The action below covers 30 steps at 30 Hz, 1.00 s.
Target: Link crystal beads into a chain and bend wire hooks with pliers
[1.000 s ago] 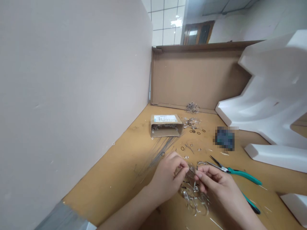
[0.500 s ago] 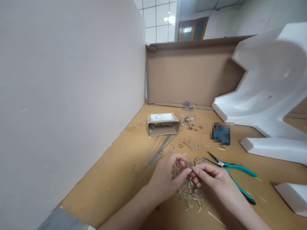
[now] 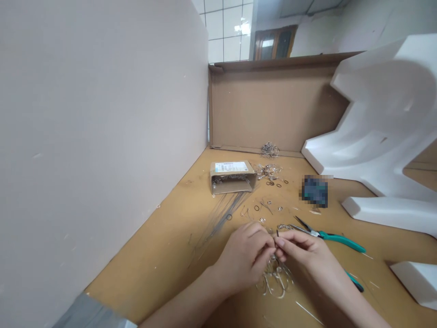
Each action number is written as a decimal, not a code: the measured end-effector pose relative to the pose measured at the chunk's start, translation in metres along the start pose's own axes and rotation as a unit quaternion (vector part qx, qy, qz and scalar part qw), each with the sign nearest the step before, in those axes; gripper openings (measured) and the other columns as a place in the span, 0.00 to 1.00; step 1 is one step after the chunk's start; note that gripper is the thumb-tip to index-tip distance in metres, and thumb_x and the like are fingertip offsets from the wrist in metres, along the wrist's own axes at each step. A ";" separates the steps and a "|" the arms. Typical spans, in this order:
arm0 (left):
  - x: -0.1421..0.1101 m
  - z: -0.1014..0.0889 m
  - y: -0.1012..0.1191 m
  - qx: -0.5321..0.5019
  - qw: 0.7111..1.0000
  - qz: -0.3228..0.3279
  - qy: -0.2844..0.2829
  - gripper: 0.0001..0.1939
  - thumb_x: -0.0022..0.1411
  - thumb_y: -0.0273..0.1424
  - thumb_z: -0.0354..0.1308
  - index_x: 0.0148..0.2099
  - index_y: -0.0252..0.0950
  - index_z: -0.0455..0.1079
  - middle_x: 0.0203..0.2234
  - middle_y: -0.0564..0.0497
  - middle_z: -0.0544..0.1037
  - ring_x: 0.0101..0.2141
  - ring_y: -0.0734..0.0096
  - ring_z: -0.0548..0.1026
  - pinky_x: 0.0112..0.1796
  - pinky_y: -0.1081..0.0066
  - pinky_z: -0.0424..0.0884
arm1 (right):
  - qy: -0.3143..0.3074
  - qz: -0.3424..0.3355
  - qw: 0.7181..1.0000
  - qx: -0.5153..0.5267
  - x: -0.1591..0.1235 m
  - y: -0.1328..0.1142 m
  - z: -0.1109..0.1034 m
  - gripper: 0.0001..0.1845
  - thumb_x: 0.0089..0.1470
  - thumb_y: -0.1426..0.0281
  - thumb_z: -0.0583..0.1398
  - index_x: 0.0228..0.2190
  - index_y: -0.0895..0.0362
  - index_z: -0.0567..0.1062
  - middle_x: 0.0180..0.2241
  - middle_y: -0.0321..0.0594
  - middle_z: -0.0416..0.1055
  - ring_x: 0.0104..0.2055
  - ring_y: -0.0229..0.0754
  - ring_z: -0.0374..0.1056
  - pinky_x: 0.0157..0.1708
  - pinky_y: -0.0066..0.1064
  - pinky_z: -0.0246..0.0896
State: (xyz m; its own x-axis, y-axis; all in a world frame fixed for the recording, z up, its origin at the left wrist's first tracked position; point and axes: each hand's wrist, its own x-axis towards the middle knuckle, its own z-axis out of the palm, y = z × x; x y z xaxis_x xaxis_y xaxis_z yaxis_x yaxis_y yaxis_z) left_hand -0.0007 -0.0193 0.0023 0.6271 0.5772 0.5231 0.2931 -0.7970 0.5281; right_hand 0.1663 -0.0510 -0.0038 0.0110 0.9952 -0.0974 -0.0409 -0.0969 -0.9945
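My left hand (image 3: 251, 253) and my right hand (image 3: 300, 250) meet at the fingertips, low in the middle of the head view. The right thumb and fingers pinch a small dark piece (image 3: 277, 233) whose end sticks up. The left fingers are curled closed against the right fingertips, and what they hold is hidden. Just below the hands is a cluster of bent silver wire hooks (image 3: 278, 284), partly covered by them. Pliers with teal handles (image 3: 341, 239) lie with open jaws beside and partly beneath my right forearm.
A small open cardboard box (image 3: 234, 184) holds metal bits. Straight wires (image 3: 221, 216) lie before it. Silver pieces (image 3: 269, 171), another pile (image 3: 269, 149) and black rings (image 3: 279, 185) are farther back. White foam (image 3: 385, 123) stands right, a pale panel (image 3: 102, 136) left.
My left hand has rolled over and its fingers have closed in toward the right fingertips, hiding the gap between them. My right hand has barely moved and keeps its pinch.
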 end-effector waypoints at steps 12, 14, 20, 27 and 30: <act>-0.001 0.004 -0.001 -0.065 0.996 -0.054 0.032 0.08 0.49 0.21 0.52 0.34 0.37 0.62 0.42 0.50 0.69 0.43 0.68 0.66 0.45 0.66 0.59 | -0.023 -0.002 1.000 -0.016 -0.002 -0.003 0.003 0.08 0.37 0.67 0.65 0.20 0.56 0.70 0.16 0.30 0.66 0.20 0.34 0.59 0.24 0.26 0.53; -0.002 0.004 0.001 -0.102 0.991 -0.084 0.001 0.16 0.49 0.24 0.53 0.43 0.38 0.61 0.45 0.49 0.69 0.46 0.67 0.65 0.46 0.65 0.60 | -0.025 -0.017 0.999 -0.037 -0.002 -0.003 0.003 0.07 0.38 0.69 0.64 0.19 0.56 0.69 0.18 0.30 0.66 0.21 0.34 0.59 0.24 0.26 0.53; 0.000 0.010 0.004 -0.083 0.985 -0.148 -0.018 0.11 0.49 0.25 0.53 0.38 0.37 0.64 0.34 0.51 0.72 0.37 0.67 0.68 0.40 0.66 0.62 | -0.017 -0.066 0.996 -0.052 0.000 0.000 0.003 0.06 0.38 0.71 0.62 0.18 0.56 0.68 0.22 0.33 0.66 0.22 0.34 0.58 0.22 0.25 0.53; 0.001 0.012 0.005 -0.049 0.993 -0.103 -0.008 0.10 0.45 0.22 0.52 0.32 0.37 0.63 0.24 0.56 0.70 0.31 0.72 0.66 0.38 0.69 0.60 | 0.080 -0.153 0.975 -0.141 0.000 0.004 0.002 0.05 0.39 0.76 0.58 0.19 0.55 0.67 0.24 0.33 0.66 0.24 0.36 0.61 0.24 0.26 0.56; 0.001 0.009 0.006 -0.057 0.994 -0.089 -0.002 0.07 0.47 0.24 0.54 0.32 0.37 0.63 0.26 0.55 0.71 0.32 0.71 0.67 0.40 0.68 0.60 | 0.131 -0.183 0.956 -0.186 -0.003 0.005 0.005 0.04 0.42 0.75 0.59 0.21 0.54 0.69 0.26 0.36 0.67 0.27 0.38 0.64 0.26 0.29 0.59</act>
State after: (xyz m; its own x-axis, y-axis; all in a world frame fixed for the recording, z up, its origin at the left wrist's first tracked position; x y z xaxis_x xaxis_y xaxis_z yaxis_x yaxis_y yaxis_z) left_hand 0.0084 -0.0252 -0.0004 0.5759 0.7060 0.4122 0.3159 -0.6572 0.6843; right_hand 0.1608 -0.0542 -0.0085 0.2092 0.9302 0.3016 0.3722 0.2095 -0.9042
